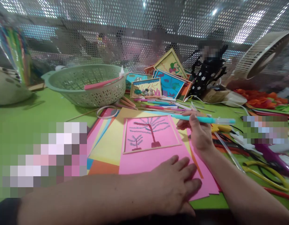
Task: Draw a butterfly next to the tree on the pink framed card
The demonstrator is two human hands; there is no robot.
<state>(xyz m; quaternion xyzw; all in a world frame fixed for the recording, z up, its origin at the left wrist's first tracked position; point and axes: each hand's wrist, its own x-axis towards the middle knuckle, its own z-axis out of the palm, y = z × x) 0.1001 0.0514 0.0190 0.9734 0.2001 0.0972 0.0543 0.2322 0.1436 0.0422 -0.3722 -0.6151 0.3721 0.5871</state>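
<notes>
A perforated screen stands behind the green tabletop, with a fan at right rear. The right hand, curled, grips a turquoise pen beside the framed drawing; the left hand, spread flat and empty, rests on pink paper.

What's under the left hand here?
Pink paper shows around the left hand, with an orange strip beside it; whatever lies directly beneath is covered.

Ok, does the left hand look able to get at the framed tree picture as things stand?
Probably yes: the left hand lies palm down on pink paper near the framed tree picture, apparently with only bare paper between. The turquoise pen in the right hand overlaps only the picture's far right corner.
</notes>
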